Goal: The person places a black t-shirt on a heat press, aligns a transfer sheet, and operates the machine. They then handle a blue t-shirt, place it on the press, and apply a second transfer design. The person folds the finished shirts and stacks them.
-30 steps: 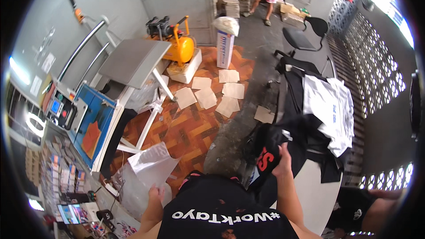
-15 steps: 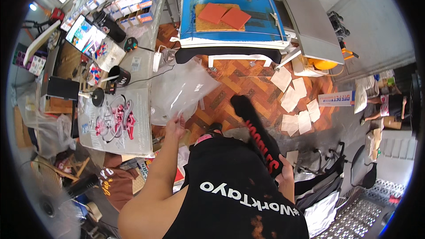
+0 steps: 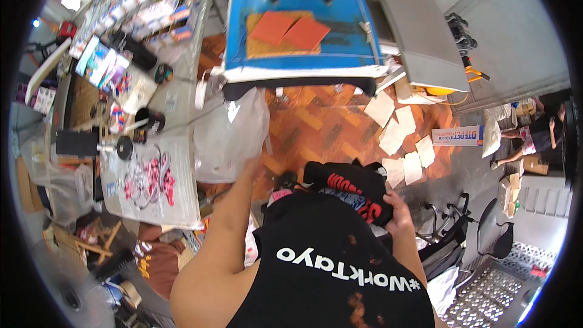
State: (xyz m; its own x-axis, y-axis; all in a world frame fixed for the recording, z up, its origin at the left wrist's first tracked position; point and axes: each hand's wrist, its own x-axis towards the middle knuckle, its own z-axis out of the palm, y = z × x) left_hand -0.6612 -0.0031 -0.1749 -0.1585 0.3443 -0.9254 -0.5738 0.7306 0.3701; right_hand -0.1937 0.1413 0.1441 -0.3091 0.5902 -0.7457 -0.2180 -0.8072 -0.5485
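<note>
Bunched in front of my body is a black printed shirt [image 3: 349, 185] with red lettering and a blue patch. My right hand [image 3: 399, 211] grips its right side, fingers curled over the cloth. My left hand [image 3: 251, 169] is smeared by motion beside a clear plastic bag [image 3: 228, 146], which hangs at the edge of the left table; whether the fingers touch the bag cannot be made out.
A blue-topped press table [image 3: 358, 42] with two orange-red pads [image 3: 271, 27] stands ahead. Paper sheets [image 3: 398, 136] lie on the wooden floor. On the left table [image 3: 182, 170] are straps and a lit screen [image 3: 100, 64]. A chair [image 3: 495, 225] stands right; another person [image 3: 534, 133] is at far right.
The shirt, stretched out forward before, is now bunched and closer to me. My right hand has moved forward and to the right. The plastic bag now hangs straighter, and my left hand has blurred.
</note>
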